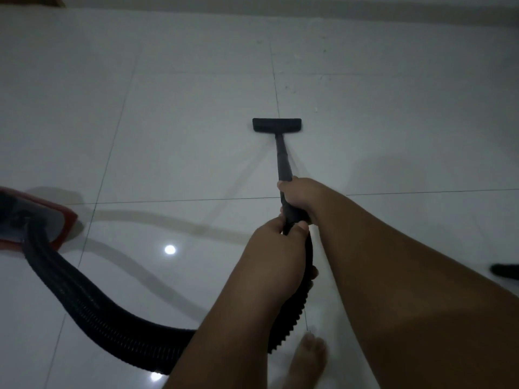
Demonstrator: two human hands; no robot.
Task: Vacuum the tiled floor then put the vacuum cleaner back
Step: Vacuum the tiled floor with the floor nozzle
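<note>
**The hose and the bare foot are the weak points**

We think the first danger is the ribbed hose [84,299]. It makes a wide loop over the tiled floor [182,122] and passes just beside a bare foot [309,357], so a step could catch it. A long push toward the far edge of the floor may also pull the hose tight and drag or tip the red vacuum body [36,220], which sits toward the left edge. The tiles are glossy and perhaps slippery.

Both hands are clenched around the black wand [282,161]. The right hand [299,197] grasps it higher and the left hand [273,245] just below, where the hose begins. The nozzle [276,126] is wide and black and lies flat on a tile joint. It is well apart from the far edge. Pale crumbs [316,109] lie beyond it, so we judge that the vacuuming is not finished.
</note>
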